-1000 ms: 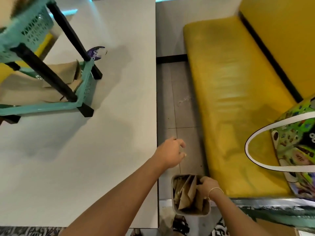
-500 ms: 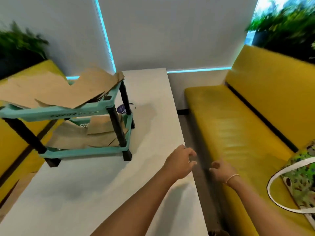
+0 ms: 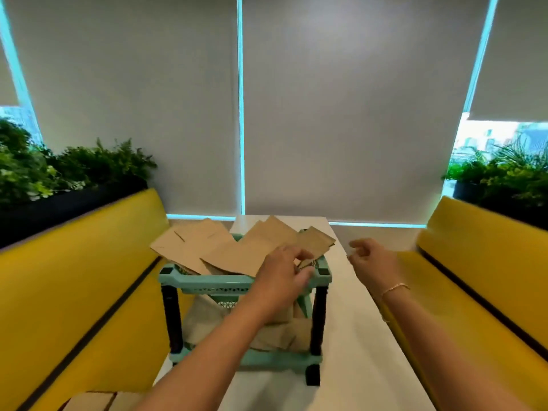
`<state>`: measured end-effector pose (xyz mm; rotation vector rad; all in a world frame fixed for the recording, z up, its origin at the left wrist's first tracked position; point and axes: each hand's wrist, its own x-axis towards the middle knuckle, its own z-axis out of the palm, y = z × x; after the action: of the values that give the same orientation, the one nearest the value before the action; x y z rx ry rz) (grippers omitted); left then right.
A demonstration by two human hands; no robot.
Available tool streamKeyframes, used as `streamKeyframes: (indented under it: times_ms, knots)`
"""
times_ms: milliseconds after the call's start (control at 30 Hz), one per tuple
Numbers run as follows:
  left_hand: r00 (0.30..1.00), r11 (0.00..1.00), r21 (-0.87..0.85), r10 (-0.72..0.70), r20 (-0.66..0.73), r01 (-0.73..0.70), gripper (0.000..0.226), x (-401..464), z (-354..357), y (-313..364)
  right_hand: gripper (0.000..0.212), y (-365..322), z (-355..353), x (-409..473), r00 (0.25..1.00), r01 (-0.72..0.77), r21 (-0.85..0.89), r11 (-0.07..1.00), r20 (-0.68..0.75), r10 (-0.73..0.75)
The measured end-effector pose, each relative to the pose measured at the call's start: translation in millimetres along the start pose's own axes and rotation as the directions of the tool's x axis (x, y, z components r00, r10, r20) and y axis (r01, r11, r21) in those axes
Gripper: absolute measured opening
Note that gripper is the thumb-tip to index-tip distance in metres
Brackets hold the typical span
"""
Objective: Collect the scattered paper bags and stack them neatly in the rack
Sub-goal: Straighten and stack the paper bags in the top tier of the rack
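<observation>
We're looking straight down a white table (image 3: 355, 336) between two yellow benches (image 3: 74, 292), and the teal rack (image 3: 207, 281) with black legs stands on it, a little left of centre. Its top shelf carries a loose heap of brown paper bags (image 3: 234, 250), fanned out at different angles and hanging over the far and left edges. More paper bags lie crumpled on the lower shelf (image 3: 207, 315), between the legs.

Our left hand (image 3: 284, 277) is up at the top shelf's near right corner, fingers bent, fingertips at the edge of a bag there. We can't tell whether it actually pinches the paper or only touches it, as the picture is blurred just at that spot. Our right hand (image 3: 370, 259) hangs in the air above the table, just right of the rack, fingers loosely curled and nothing in them. A thin bracelet (image 3: 396, 287) sits on that wrist.

At the bottom left, flat brown cardboard pieces (image 3: 98, 400) lie on the bench seat by the table edge. Green plants (image 3: 59, 173) in dark planters top both bench backs, and grey roller blinds (image 3: 355, 114) cover the windows behind.

As for writing, we can't make out any print, logo or label on the bags or the rack.
</observation>
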<state>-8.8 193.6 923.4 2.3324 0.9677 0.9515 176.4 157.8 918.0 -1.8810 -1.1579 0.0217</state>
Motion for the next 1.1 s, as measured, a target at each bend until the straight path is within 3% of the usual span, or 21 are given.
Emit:
streamKeyframes:
  times_ms: [67,167,267,367,433,567,667,767,867,1033,1100]
  knots:
    - [0.997,1.000,0.026,-0.013,-0.074,0.015,0.026,6.9,-27.1,-15.2,0.030,-33.1,3.1,1.1,0.993,0.114,-0.056,0.992,0.001,-0.114]
    - [0.984,0.996,0.057,-0.061,-0.167,0.071,0.025,15.8,-59.1,-39.5,0.056,-65.9,18.4,-1.4,0.924,0.310,-0.144,0.940,0.278,-0.263]
    - [0.970,0.992,0.042,-0.111,-0.217,0.122,0.027,20.7,-78.6,-59.4,0.086,-76.2,40.7,-5.9,0.783,0.459,-0.330,0.825,0.589,-0.200]
    - [0.967,0.988,0.045,-0.137,-0.215,0.150,0.030,23.0,-86.1,-74.2,0.085,-73.5,60.0,-12.7,0.718,0.537,-0.441,0.719,0.686,-0.115]
    - [0.967,0.985,0.042,-0.155,-0.201,0.167,0.031,23.3,-86.9,-81.5,0.072,-67.5,69.1,-13.2,0.718,0.549,-0.452,0.703,0.685,-0.120]
    - [0.972,0.984,0.035,-0.167,-0.166,0.175,0.031,26.2,-82.8,-91.2,0.037,-65.5,69.8,-9.2,0.734,0.516,-0.361,0.777,0.653,-0.185]
    - [0.978,0.987,0.019,-0.155,-0.140,0.159,0.032,29.7,-80.1,-92.1,0.032,-69.8,65.4,-7.1,0.758,0.526,-0.309,0.793,0.592,-0.272]
    - [0.992,0.994,-0.021,-0.106,-0.067,0.105,0.041,33.3,-78.4,-85.7,0.030,-81.4,52.2,0.1,0.826,0.522,-0.294,0.801,0.408,-0.389]
    - [0.998,0.997,-0.059,-0.041,0.037,0.043,0.051,41.6,-79.1,-73.0,0.028,-105.8,31.3,15.0,0.844,0.532,-0.286,0.797,0.252,-0.473]
    - [1.000,0.996,-0.084,0.003,0.006,-0.003,0.026,60.9,-89.5,-57.9,0.027,-149.0,2.8,37.3,0.843,0.536,-0.143,0.832,0.150,-0.517]
    - [1.000,0.981,-0.192,0.001,-0.021,-0.005,0.017,66.4,-93.3,-57.1,0.028,-159.4,-1.2,46.1,0.858,0.510,-0.102,0.854,0.133,-0.496]
